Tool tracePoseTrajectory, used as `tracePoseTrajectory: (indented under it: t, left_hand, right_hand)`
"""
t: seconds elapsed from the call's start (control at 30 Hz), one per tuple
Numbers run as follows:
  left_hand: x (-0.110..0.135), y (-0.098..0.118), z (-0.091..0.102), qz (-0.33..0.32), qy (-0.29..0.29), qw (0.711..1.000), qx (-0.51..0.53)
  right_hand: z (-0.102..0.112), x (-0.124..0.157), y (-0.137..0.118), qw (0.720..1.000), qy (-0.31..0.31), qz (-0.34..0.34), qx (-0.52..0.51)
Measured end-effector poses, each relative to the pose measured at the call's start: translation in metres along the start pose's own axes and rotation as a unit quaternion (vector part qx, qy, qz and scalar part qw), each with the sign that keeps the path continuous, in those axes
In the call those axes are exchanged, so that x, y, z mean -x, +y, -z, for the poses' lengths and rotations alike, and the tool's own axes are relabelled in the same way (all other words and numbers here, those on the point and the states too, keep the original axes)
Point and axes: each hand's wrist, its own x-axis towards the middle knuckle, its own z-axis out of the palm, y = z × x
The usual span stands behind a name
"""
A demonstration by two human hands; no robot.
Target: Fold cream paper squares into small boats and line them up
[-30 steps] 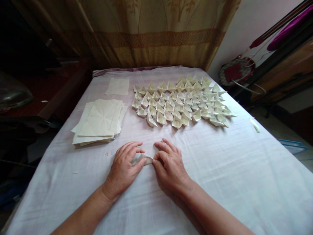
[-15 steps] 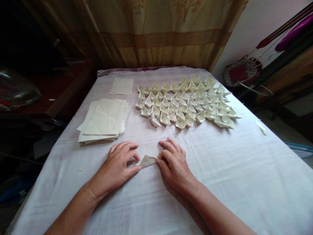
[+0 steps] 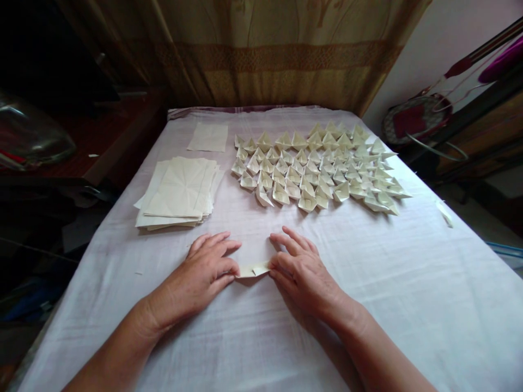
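Between my hands is a small folded paper piece (image 3: 252,270), a narrow cream strip with a little flap near its middle. My left hand (image 3: 208,264) pinches its left end between thumb and forefinger, the other fingers stretched forward. The right end is pinched by my right hand (image 3: 300,264), thumb and forefinger together, the other fingers spread. Beyond my right hand stand several rows of folded paper boats (image 3: 306,174). A stack of creased paper sheets (image 3: 180,188) lies beyond my left hand.
A single paper sheet (image 3: 208,137) lies behind the stack on the white cloth (image 3: 388,283). Paper scraps (image 3: 444,213) lie near the right edge. A curtain (image 3: 265,60) hangs behind, a dark red table (image 3: 118,141) stands left, and a bag (image 3: 417,117) is at the right.
The paper piece was a raised triangular peak; now it shows as a flat, narrow strip. My left hand has closed its pinch on the end. The whole view has shifted slightly.
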Motion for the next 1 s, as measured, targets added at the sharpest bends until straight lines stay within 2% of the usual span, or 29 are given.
tracePoseTrajectory:
  t: [0.3,0.43,0.6,0.8,1.0]
  left_hand:
    - [-0.003,-0.004,-0.002,0.004,0.008,1.000,0.019]
    - [-0.006,-0.006,-0.002,0.028,0.033,0.998,0.035]
    - [-0.005,-0.008,-0.004,0.016,0.065,0.998,-0.002]
    - [0.011,0.006,-0.015,0.017,0.123,0.990,-0.067]
    - [0.017,0.015,-0.029,0.033,0.164,0.983,-0.070]
  right_hand:
    - [-0.001,0.001,0.003,1.000,0.001,0.022,0.012]
    - [0.001,0.000,0.001,1.000,-0.007,0.020,0.009]
    - [0.002,-0.001,0.000,1.000,-0.003,0.021,0.003]
    - [0.001,-0.001,0.000,1.000,-0.002,0.020,0.007]
    - [0.003,-0.001,-0.002,1.000,-0.014,0.012,0.011]
